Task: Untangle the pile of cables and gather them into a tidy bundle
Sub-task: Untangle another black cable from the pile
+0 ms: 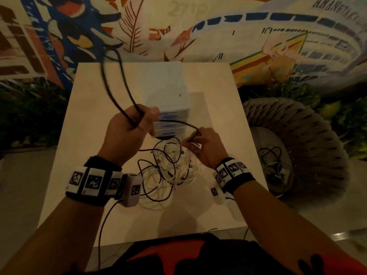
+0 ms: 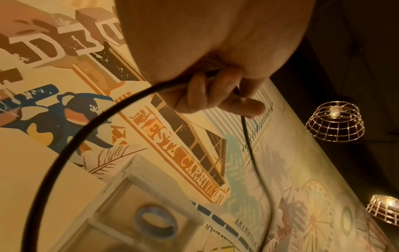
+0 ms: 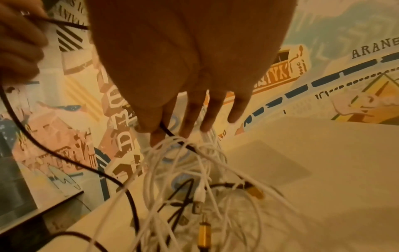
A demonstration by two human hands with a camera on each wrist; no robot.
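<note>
A tangled pile of white and black cables lies in the middle of the white table. My left hand is raised above it, fingers curled round a tall loop of thick black cable. From that fist the same cable runs right to my right hand, which pinches it between thumb and forefinger just above the pile. In the left wrist view the fingers wrap the black cable. In the right wrist view the fingertips hold the black cable over white cables and gold plugs.
A white plastic drawer box stands on the table just behind my hands. A woven round chair to the right of the table holds more cables. A painted mural wall is behind. A thin black lead hangs from my left wristband.
</note>
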